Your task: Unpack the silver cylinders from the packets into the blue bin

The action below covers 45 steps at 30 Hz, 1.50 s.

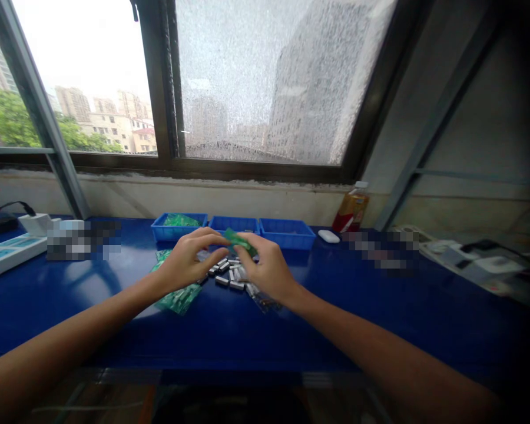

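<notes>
My right hand (267,265) is closed on a small green packet (238,240), held above the table between thumb and fingers. Close to it from the left comes my left hand (194,253), its thumb and forefinger curved together at the packet's edge; what is between their tips is too small to make out. Under the hands lie several small silver-and-black metal pieces (223,281). A heap of green plastic bags (179,298) lies below my left hand, partly covered by it. Clear plastic bags (260,297) lie under my right hand.
Three blue bins stand along the back: the left bin (159,231) with green packets, the middle bin (234,221), and the right bin (287,235). Right of them are a white case (328,236) and a drink bottle (351,209). A power strip (13,253) lies left.
</notes>
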Tool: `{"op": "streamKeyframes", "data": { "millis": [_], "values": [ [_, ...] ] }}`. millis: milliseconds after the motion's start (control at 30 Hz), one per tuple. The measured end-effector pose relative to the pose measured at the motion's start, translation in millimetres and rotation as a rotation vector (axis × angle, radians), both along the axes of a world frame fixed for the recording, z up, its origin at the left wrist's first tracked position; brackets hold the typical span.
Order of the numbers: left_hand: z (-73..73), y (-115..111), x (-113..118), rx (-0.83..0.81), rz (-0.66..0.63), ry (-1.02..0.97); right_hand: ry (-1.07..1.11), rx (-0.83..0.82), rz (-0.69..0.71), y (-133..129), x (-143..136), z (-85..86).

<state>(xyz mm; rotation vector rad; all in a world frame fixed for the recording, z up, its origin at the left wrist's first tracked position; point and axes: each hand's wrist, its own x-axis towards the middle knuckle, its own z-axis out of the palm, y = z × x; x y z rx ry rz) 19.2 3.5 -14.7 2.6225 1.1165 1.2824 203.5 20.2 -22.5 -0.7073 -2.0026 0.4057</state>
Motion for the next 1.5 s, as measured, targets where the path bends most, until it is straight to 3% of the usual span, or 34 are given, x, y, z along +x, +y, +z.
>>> {"op": "streamKeyframes", "data": {
  "millis": [133, 233, 333, 500, 567, 667, 1067, 1267, 1400, 1500],
  "values": [
    [-0.1, -0.5, 5.1, -0.522, -0.035, -0.246, -0.194, 0.33, -0.066, 5.2, 6.1, -5.1],
    [-4.5, 4.6, 5.1, -0.726, -0.127, -0.41, -0.259, 0.405, -0.083, 1.7, 6.1, -4.7],
    [-6.6, 9.4, 2.5, -0.635, -0.123, -0.394, -0.24, 0.33, -0.032, -5.8, 3.2, -1.2],
    [-5.2, 8.6, -3.1, -0.088, 0.124, -0.066, -0.092, 0.134, 0.004, -6.5, 0.5, 2.7],
    [-5.6, 6.6, -3.5, 0.049, 0.121, 0.047, -0.054, 0.092, -0.049, -1.4, 0.8, 1.7],
    [-6.7, 3.8, -1.7, 0.117, 0.082, 0.111, -0.065, 0.03, -0.086, 5.4, 1.5, -0.9],
    [-7.5, -1.3, 4.5, 0.075, 0.068, 0.114, -0.19, 0.146, -0.261, 3.7, 0.9, -7.0],
    [-4.8, -3.3, 12.0, -0.157, 0.112, -0.047, -0.31, 0.387, -0.304, -2.2, 1.5, 0.1],
    [-7.7, 9.9, 7.8, -0.328, 0.087, -0.194, -0.362, 0.514, -0.284, -3.7, -0.5, -0.5],
    [-7.2, 29.3, -16.2, -0.332, 0.242, -0.294, -0.342, 0.576, -0.207, -6.6, -0.6, -1.5]
  ]
}}
